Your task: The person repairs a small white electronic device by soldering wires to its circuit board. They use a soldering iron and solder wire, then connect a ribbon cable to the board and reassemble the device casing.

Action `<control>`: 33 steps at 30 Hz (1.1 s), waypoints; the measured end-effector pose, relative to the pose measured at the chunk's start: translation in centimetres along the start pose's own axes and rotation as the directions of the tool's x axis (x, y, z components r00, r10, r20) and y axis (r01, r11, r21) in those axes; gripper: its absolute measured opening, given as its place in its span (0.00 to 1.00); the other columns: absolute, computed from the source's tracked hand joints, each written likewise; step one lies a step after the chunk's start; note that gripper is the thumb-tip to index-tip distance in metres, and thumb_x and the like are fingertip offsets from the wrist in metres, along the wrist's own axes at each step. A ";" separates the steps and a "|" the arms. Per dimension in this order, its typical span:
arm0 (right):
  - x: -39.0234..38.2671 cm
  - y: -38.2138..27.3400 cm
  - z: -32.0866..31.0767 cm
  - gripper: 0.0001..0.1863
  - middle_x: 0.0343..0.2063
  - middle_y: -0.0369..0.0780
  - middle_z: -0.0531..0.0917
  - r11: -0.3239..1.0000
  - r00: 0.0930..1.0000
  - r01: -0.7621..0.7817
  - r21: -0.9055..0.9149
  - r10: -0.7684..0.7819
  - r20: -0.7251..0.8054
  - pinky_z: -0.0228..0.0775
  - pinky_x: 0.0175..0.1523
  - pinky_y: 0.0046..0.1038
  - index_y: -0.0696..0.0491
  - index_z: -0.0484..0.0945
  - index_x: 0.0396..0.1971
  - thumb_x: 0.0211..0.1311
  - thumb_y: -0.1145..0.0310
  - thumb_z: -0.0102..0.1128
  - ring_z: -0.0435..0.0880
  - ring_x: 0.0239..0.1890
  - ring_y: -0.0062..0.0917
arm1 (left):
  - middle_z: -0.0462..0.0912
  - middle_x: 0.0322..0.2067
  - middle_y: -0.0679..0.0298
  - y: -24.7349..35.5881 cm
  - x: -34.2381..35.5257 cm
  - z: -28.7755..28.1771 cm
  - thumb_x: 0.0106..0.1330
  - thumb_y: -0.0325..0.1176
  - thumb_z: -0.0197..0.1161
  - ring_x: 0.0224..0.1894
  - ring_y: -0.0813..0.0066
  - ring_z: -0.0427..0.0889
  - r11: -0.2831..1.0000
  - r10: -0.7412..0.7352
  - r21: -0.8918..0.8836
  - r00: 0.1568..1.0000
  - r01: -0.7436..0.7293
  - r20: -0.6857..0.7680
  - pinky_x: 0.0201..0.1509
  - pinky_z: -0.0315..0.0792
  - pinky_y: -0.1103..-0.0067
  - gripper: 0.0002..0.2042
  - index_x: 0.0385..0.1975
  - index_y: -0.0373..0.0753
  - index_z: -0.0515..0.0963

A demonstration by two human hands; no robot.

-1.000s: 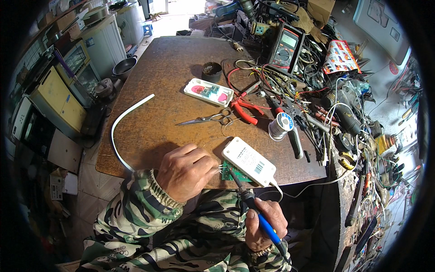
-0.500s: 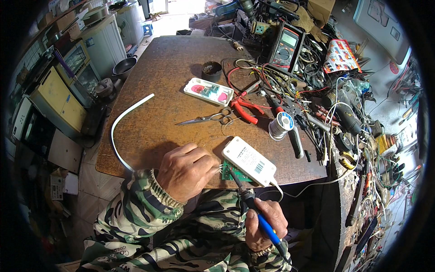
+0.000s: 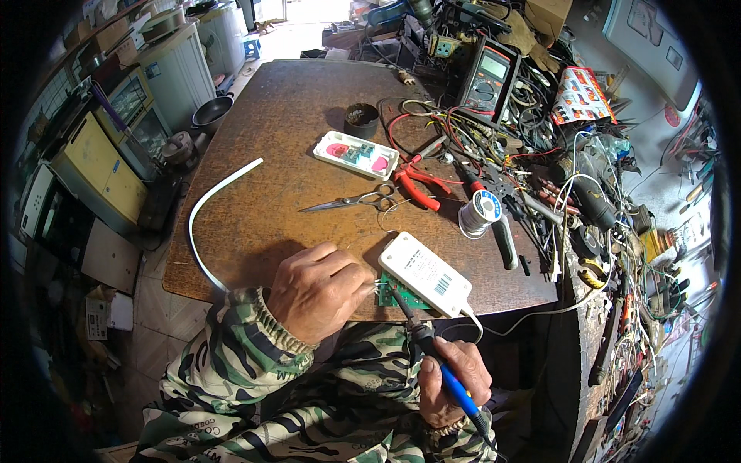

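My right hand (image 3: 454,383) grips a blue-handled soldering iron (image 3: 457,388), its tip touching or just over a small green circuit board (image 3: 395,294) at the table's near edge. My left hand (image 3: 320,292) is closed on thin white wires (image 3: 379,285), whose ends reach the left side of the board. A white plastic case (image 3: 423,272) with a barcode label lies partly over the board. From the case's near end comes a white cord (image 3: 472,317). A flat white cable (image 3: 199,208) curves along the table's left side and disappears behind my left sleeve.
Beyond my hands lie scissors (image 3: 351,202), red-handled pliers (image 3: 417,187), a solder spool (image 3: 478,214), an open white case half (image 3: 356,154) and a small dark pot (image 3: 360,121). A multimeter (image 3: 488,80) leans among tangled wires and tools on the right.
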State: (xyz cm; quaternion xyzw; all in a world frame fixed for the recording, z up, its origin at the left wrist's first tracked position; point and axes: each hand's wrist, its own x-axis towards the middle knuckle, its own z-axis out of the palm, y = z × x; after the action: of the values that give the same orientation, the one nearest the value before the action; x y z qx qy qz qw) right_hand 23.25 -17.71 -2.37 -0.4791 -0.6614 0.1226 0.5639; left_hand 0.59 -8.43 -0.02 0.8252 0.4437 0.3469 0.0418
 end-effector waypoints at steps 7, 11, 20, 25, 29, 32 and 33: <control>0.0 0.0 -0.1 0.16 0.28 0.47 0.88 1.000 1.000 -0.002 -0.008 0.002 0.007 0.81 0.35 0.28 0.60 0.88 0.46 0.56 0.76 0.75 0.89 0.27 0.31 | 0.87 0.33 0.64 0.0 0.0 0.1 0.57 0.30 0.79 0.37 0.63 0.85 1.000 0.005 0.006 1.000 -0.005 -0.001 0.39 0.80 0.69 0.09 0.32 0.40 0.84; 0.0 0.1 -0.1 0.16 0.28 0.47 0.88 1.000 1.000 0.001 -0.008 -0.001 0.009 0.81 0.35 0.28 0.61 0.88 0.46 0.56 0.76 0.75 0.89 0.28 0.31 | 0.87 0.33 0.64 -0.1 0.0 0.2 0.57 0.30 0.79 0.37 0.63 0.85 1.000 0.005 0.004 1.000 -0.005 -0.002 0.40 0.80 0.69 0.09 0.32 0.40 0.85; 0.0 0.0 -0.1 0.16 0.28 0.47 0.88 1.000 1.000 -0.001 0.001 0.001 0.009 0.80 0.35 0.27 0.61 0.88 0.46 0.56 0.76 0.75 0.88 0.27 0.31 | 0.87 0.33 0.64 0.0 0.0 0.1 0.56 0.29 0.80 0.37 0.63 0.85 1.000 0.011 0.006 1.000 -0.011 -0.009 0.39 0.80 0.68 0.09 0.32 0.40 0.85; 0.0 -0.1 -0.1 0.16 0.28 0.47 0.87 1.000 1.000 -0.007 -0.003 0.007 0.010 0.80 0.34 0.28 0.61 0.88 0.46 0.56 0.76 0.75 0.88 0.27 0.30 | 0.87 0.33 0.64 0.0 0.0 0.1 0.56 0.29 0.79 0.36 0.63 0.85 1.000 0.006 0.006 1.000 -0.006 -0.013 0.39 0.80 0.68 0.09 0.32 0.40 0.85; 0.0 0.1 -0.1 0.16 0.28 0.47 0.87 1.000 1.000 0.000 -0.001 0.000 0.014 0.81 0.35 0.28 0.61 0.88 0.46 0.56 0.76 0.75 0.89 0.28 0.31 | 0.87 0.32 0.64 0.0 0.0 0.2 0.57 0.30 0.79 0.36 0.63 0.85 1.000 0.008 -0.001 1.000 -0.008 -0.023 0.38 0.79 0.68 0.08 0.32 0.40 0.85; 0.0 -0.1 -0.1 0.16 0.29 0.47 0.88 1.000 1.000 -0.004 0.003 0.004 0.019 0.81 0.36 0.28 0.61 0.88 0.47 0.57 0.76 0.75 0.89 0.28 0.31 | 0.87 0.32 0.64 0.0 0.0 0.1 0.57 0.30 0.79 0.36 0.63 0.85 1.000 0.010 0.009 1.000 -0.009 -0.020 0.38 0.79 0.68 0.09 0.32 0.40 0.85; 0.0 -0.1 -0.1 0.16 0.29 0.48 0.88 1.000 1.000 -0.008 0.004 0.008 0.020 0.81 0.36 0.28 0.61 0.88 0.47 0.57 0.76 0.75 0.89 0.28 0.31 | 0.87 0.32 0.64 0.0 0.0 0.1 0.57 0.30 0.79 0.36 0.63 0.85 1.000 0.012 0.007 1.000 -0.011 -0.019 0.38 0.79 0.68 0.09 0.32 0.40 0.85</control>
State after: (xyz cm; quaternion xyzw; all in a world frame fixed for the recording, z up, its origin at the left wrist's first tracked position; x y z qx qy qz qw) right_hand 23.30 -17.79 -2.28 -0.4794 -0.6648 0.1309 0.5578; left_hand 0.66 -8.43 -0.09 0.8246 0.4405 0.3535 0.0329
